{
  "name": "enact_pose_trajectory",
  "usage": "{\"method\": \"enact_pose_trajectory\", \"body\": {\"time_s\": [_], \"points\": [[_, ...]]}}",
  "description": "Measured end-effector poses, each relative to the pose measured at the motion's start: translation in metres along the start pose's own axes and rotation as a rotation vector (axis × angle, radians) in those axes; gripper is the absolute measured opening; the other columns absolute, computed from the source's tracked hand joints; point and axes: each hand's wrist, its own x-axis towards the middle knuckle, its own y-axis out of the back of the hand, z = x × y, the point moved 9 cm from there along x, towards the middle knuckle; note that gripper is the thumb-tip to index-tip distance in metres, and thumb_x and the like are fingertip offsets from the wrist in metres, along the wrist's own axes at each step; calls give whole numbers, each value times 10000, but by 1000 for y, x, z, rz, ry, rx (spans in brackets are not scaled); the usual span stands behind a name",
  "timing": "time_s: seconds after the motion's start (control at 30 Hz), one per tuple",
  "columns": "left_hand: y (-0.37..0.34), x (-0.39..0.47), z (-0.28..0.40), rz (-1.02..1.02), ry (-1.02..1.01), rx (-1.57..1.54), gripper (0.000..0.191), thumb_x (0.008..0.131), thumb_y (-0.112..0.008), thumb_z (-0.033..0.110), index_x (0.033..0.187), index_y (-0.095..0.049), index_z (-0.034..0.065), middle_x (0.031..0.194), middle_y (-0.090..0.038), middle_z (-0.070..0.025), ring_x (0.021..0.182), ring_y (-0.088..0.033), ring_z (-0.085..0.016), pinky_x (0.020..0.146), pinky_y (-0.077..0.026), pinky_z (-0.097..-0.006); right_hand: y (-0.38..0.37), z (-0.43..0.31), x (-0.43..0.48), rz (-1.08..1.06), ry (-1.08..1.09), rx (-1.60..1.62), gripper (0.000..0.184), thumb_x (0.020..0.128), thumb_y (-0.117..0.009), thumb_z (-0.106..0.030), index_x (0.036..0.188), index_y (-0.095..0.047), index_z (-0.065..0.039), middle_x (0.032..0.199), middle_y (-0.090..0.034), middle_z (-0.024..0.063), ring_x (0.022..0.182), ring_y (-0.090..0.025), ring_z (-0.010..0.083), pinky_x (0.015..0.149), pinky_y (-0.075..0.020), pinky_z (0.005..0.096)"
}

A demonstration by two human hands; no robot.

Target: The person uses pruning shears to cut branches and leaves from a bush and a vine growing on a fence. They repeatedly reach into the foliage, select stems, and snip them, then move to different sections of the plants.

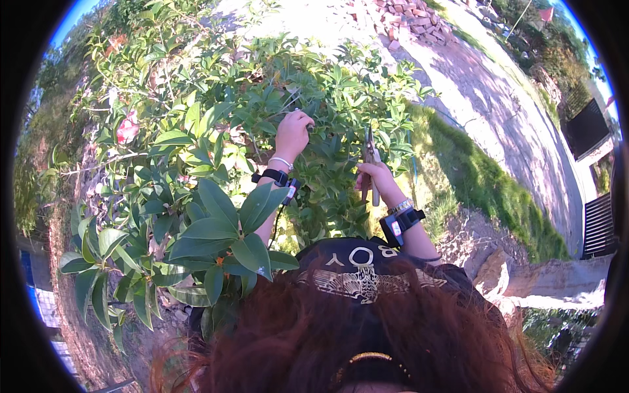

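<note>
A leafy shrub [324, 93] with glossy green leaves fills the middle and left. My left hand [294, 128] is up among its leaves with the fingers curled; something small and dark shows at the fingertips, too hidden to name, and thin pale stems lie just above. To the right, my right hand [377, 178] holds pruning shears [369, 145] by the handles, the pointed blades directed away from me against the foliage. A pink flower [128, 128] hangs on the left side. Large leaves [221, 236] overlap my left forearm.
A strip of grass [486, 182] and a paved path [496, 118] run along the right. A heap of bricks [413, 19] lies at the far end. Rocks [493, 272] stand low at the right, near a dark slatted gate [598, 226].
</note>
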Motion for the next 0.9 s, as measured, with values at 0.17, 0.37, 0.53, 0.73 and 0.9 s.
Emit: {"method": "enact_pose_trajectory", "body": {"time_s": [0.17,0.37,0.53,0.73,0.9], "points": [[-2,-2,6,28,4,19,214,772,-559,-31,837,-705,110,944,-646,-65,1047,-602,-322,883,-498,-440,45,2,-3,64,-35,133,210,893,-640,-221,879,-577,-21,661,-638,95,557,-646,224,569,-569,362],[1,19,0,64,229,41,198,903,-540,188,882,-704,80,895,-647,-104,934,-598,-324,824,-496,-421,83,-4,-8,40,-58,91,230,899,-625,-278,898,-587,-51,710,-662,91,639,-688,237,597,-563,335],[-13,30,39,-15,135,251,374,946,-581,410,922,-701,58,878,-650,-120,908,-591,-340,867,-463,-432,113,-19,-12,21,-69,57,222,900,-621,-262,892,-576,-46,684,-648,78,605,-668,216,590,-560,333],[-103,-11,127,-411,162,117,829,751,-649,716,1418,-491,251,1499,-398,-160,1397,-336,-396,1143,-274,-510,150,-26,-10,-42,-109,-18,224,900,-621,-269,876,-584,-49,671,-648,72,602,-669,217,588,-546,338],[-152,-62,191,-759,18,-58,663,675,-833,437,1275,-625,245,1411,-490,-111,1262,-477,-358,1049,-414,-449,166,-16,-7,-92,-171,-40,237,898,-618,-288,881,-590,-53,680,-652,74,607,-670,220,604,-544,343]]}}
